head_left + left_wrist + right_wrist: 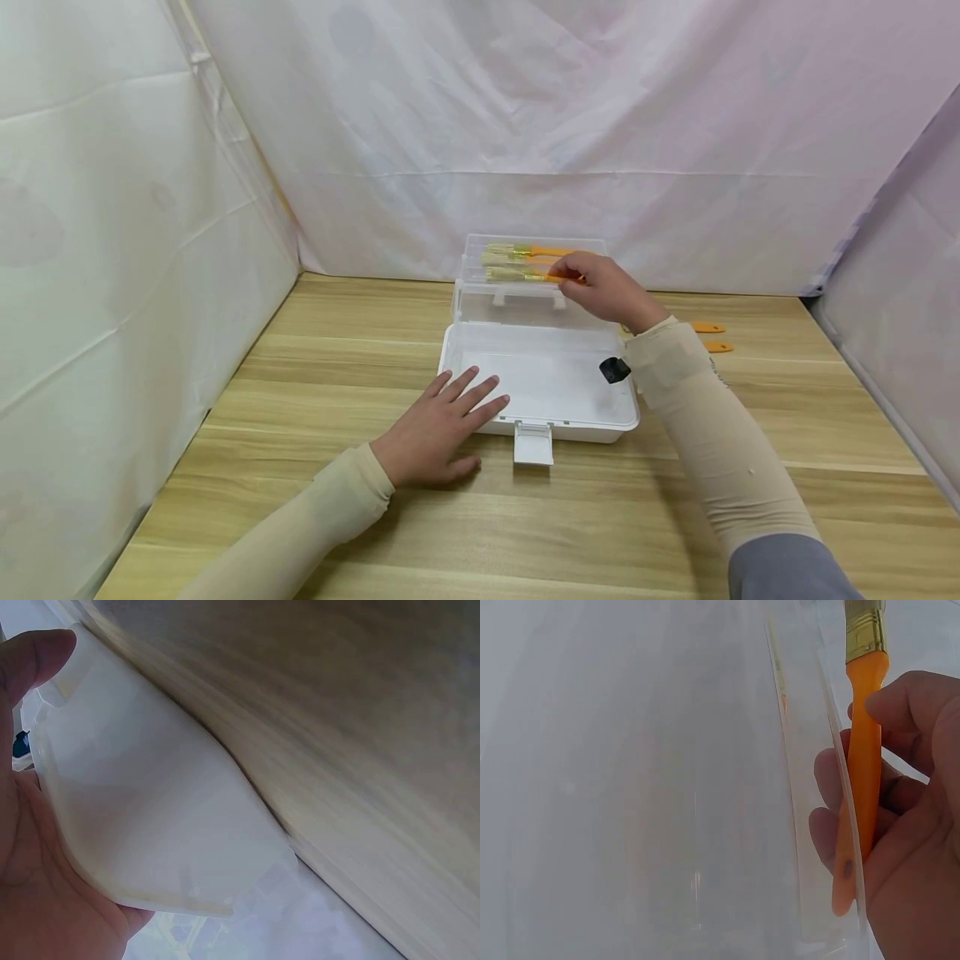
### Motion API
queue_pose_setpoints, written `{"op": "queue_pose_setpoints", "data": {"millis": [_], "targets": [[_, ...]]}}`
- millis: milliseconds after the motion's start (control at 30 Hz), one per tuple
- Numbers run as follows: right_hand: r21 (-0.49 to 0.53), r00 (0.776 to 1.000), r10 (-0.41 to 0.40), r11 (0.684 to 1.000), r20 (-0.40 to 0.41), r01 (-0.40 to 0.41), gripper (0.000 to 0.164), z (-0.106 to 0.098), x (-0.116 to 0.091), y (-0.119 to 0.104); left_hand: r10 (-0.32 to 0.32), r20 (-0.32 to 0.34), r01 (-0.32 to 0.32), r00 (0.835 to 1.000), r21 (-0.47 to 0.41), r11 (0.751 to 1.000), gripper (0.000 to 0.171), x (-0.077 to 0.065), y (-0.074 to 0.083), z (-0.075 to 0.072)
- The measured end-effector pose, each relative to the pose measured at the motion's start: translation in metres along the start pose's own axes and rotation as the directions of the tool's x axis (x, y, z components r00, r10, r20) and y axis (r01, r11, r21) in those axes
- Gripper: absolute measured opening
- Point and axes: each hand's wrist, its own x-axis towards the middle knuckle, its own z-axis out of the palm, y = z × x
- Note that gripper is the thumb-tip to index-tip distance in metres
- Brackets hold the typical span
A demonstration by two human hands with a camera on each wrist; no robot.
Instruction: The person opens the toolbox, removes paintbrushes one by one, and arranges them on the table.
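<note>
A white plastic box (592, 434) stands on the table with its clear lid and tray section (480, 310) raised at the back. My left hand (438, 429) lies with fingers spread over the box's front left corner; the left wrist view shows its palm against the white wall (150, 787). At the raised clear tray, my right hand (603, 287) pinches the orange handle of a flat paintbrush (866, 742), thumb on one side and fingers on the other. Its bristles point left. Behind it, an upper paintbrush (551, 251) and a middle paintbrush (517, 260) lie in the tray.
Right of the box, two orange handles (718, 347) show on the wooden table (315, 400), partly hidden by my right forearm. The box's white latch (533, 448) hangs down at the front. White cloth (375, 125) encloses the back and sides.
</note>
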Motion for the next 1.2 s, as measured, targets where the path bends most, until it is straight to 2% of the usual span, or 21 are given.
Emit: {"op": "queue_pose_setpoints", "data": {"millis": [500,700,1200], "targets": [[-0.047,0.999,-0.022,0.999,-0.027,0.021,0.020,-0.005,-0.003,-0.001,0.002,-0.004,-0.002,1.000,-0.005,1.000,0.085,0.000,-0.001,-0.001],[-0.066,1.000,-0.006,0.998,-0.027,0.004,0.022,-0.010,-0.007,-0.003,0.005,-0.003,-0.005,1.000,-0.007,1.000,0.086,0.000,-0.001,-0.001],[-0.023,0.999,0.013,1.000,-0.041,-0.014,0.022,-0.029,-0.024,0.001,0.005,-0.007,-0.006,1.000,-0.020,1.000,0.085,0.001,-0.002,-0.001]]}}
